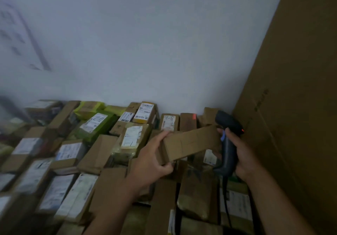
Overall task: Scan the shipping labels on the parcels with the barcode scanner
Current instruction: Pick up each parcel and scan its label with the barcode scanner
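a: what's around them?
b: a white wall (145, 52) behind, and a tall cardboard panel (295, 88) standing close on the right. below both, a packed pile of parcels (73, 154) fills the lower view, many with white shipping labels facing up.
a: and the one in hand?
b: a long brown carton (191, 143), held above the pile and tilted, right end higher. the left hand (151, 160) grips its left end, thumb on the upper edge, fingers curled under. the 2 faces i can see are plain cardboard; no label shows.
a: the scanner?
b: the black barcode scanner (228, 139) is upright in the right hand (244, 154), just beside the carton's right end, fingers wrapped round the handle. whether one presses the blue trigger (222, 136) i cannot tell. a small orange light (242, 130) glows on its head.
a: so which step?
b: i'd say presenting 1 parcel for its scan, not yet lined up. the next move likely calls for rolling the carton until its label faces the scanner, or bringing the scanner round to the hidden side.
a: room for that?
b: tight on the right: the scanner head is near the cardboard panel, and its cable (226, 194) trails down over the parcels. open air lies above the pile and leftward, so turning the carton there looks safer.
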### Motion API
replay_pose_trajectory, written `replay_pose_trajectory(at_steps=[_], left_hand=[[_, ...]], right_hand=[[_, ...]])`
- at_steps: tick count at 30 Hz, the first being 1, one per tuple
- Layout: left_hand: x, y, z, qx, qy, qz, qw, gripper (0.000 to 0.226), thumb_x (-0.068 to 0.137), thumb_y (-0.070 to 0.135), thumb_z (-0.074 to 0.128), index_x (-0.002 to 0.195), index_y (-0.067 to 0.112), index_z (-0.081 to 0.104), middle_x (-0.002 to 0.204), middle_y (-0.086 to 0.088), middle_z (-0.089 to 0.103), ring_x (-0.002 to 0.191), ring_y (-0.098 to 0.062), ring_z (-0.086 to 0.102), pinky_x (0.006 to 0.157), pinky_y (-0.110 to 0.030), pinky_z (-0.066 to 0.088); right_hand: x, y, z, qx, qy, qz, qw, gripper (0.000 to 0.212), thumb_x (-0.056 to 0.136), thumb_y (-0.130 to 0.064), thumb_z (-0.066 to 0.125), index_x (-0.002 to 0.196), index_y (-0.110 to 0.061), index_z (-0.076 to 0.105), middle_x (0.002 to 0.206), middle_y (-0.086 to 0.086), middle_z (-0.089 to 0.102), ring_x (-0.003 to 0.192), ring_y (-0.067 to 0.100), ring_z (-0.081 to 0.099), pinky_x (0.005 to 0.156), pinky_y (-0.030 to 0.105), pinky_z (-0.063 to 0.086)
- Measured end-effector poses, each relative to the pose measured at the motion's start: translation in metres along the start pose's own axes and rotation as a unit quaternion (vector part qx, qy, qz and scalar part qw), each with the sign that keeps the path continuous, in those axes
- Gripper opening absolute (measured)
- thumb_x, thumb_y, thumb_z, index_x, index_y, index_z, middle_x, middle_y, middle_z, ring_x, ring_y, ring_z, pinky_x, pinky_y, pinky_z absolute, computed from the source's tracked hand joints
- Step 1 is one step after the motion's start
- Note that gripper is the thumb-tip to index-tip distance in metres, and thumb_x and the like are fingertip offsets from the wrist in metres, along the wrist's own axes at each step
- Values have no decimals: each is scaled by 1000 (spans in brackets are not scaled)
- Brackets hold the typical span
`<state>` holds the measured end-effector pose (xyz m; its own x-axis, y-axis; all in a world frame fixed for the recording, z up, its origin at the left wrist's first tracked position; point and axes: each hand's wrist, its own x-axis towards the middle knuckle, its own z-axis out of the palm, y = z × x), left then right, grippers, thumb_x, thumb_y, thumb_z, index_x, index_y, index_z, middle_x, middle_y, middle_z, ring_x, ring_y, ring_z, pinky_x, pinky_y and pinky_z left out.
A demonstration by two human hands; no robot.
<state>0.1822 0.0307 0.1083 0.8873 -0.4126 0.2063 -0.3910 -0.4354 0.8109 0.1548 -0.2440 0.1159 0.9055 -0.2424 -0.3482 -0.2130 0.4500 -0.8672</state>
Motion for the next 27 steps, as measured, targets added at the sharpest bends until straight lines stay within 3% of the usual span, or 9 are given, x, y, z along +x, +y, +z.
replay_pose_trajectory(at_steps=[6, 9, 11, 14, 16, 18, 20, 24, 27], left_hand=[[-63, -12, 2, -76, 4, -118, 990, 100, 70, 39, 74, 142, 68, 11, 147, 34, 36, 134, 7, 39, 104, -23, 40], [-78, -10, 12, -73, 1, -191, 979, 104, 72, 58, 71, 155, 43, 10, 150, 19, 34, 130, -2, 43, 97, -21, 46], [-86, -5, 23, -110, -1, -208, 972, 87, 80, 58, 67, 151, 41, 20, 148, 16, 36, 128, -4, 45, 96, -21, 48], [-92, 1, 37, -172, 78, -283, 940, 51, 93, 44, 60, 140, 38, 39, 141, 9, 49, 123, -17, 53, 103, -40, 49], [-94, 2, 41, -216, 126, -358, 900, 43, 96, 44, 56, 134, 24, 53, 134, 2, 55, 116, -22, 56, 100, -44, 49], [-94, 2, 44, -261, 120, -402, 870, 42, 97, 39, 56, 131, 15, 57, 123, -5, 59, 109, -23, 57, 96, -43, 50], [-95, 2, 45, -303, 110, -420, 848, 47, 96, 35, 59, 139, 16, 51, 125, -7, 56, 110, -25, 55, 94, -43, 51], [-101, 0, 46, -420, 112, -416, 799, 54, 93, 22, 66, 142, 29, 44, 123, -4, 55, 104, -26, 57, 69, -37, 56], [-108, -9, 45, -484, 118, -374, 782, 66, 86, 10, 71, 141, 35, 43, 127, -2, 58, 111, -30, 59, 80, -46, 59]], right_hand=[[-31, 27, 10, -5, 1, 30, 1000, 62, 66, -47, 76, 121, -19, 67, 107, 9, 75, 93, 30, 74, 68, 42, 60], [-42, 36, 10, -55, 8, 44, 997, 67, 64, -49, 76, 123, -20, 65, 117, 13, 70, 105, 35, 67, 88, 51, 55], [-52, 41, 12, -98, 3, 33, 995, 70, 61, -51, 76, 124, -22, 65, 118, 9, 70, 106, 31, 66, 90, 49, 53], [-64, 50, 14, -139, -1, 24, 990, 64, 63, -49, 77, 121, -24, 68, 110, 2, 74, 101, 25, 68, 87, 46, 54], [-69, 56, 13, -148, 7, 35, 988, 54, 70, -44, 77, 119, -24, 67, 110, 4, 74, 101, 27, 69, 92, 50, 53], [-74, 62, 11, -145, 8, 51, 988, 47, 76, -39, 77, 119, -25, 66, 109, 4, 74, 100, 28, 69, 90, 47, 54], [-80, 67, 10, -142, 11, 56, 988, 46, 75, -39, 77, 117, -26, 66, 106, 3, 75, 98, 26, 69, 83, 41, 55], [-86, 73, 2, -131, 24, 53, 990, 56, 64, -42, 80, 116, -25, 66, 105, 3, 75, 97, 26, 69, 82, 42, 55], [-89, 69, -3, -108, 13, 43, 993, 52, 66, -37, 80, 114, -21, 69, 96, 2, 78, 86, 24, 75, 74, 39, 59]])
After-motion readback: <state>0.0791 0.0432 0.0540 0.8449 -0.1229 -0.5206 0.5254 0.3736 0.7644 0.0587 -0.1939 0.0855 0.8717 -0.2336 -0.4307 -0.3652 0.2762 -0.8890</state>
